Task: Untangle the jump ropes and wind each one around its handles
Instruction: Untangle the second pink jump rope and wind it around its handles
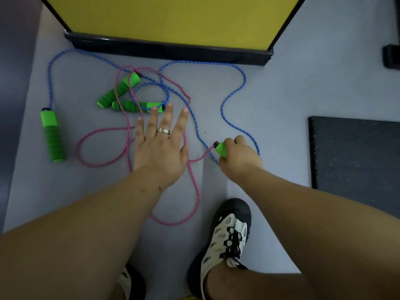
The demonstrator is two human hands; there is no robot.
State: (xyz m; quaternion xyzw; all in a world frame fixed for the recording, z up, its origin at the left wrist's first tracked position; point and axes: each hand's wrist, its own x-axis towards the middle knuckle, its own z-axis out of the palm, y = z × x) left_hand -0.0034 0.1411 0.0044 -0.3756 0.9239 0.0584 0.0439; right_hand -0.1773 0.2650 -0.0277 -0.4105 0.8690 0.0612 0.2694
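A blue jump rope (234,92) and a pink jump rope (195,191) lie tangled on the grey floor, crossing each other several times. Three green foam handles lie loose: one at the far left (53,135) on a blue end, and two near the middle (120,88) (138,106). My right hand (238,158) is shut on a fourth green handle (221,149) whose cord is pink. My left hand (161,144) hovers open, fingers spread, over the pink loops just below the middle handles.
A yellow panel in a black frame (168,48) stands at the far edge of the ropes. A dark mat (355,161) lies at the right. My shoe (227,241) is planted close below the pink loop.
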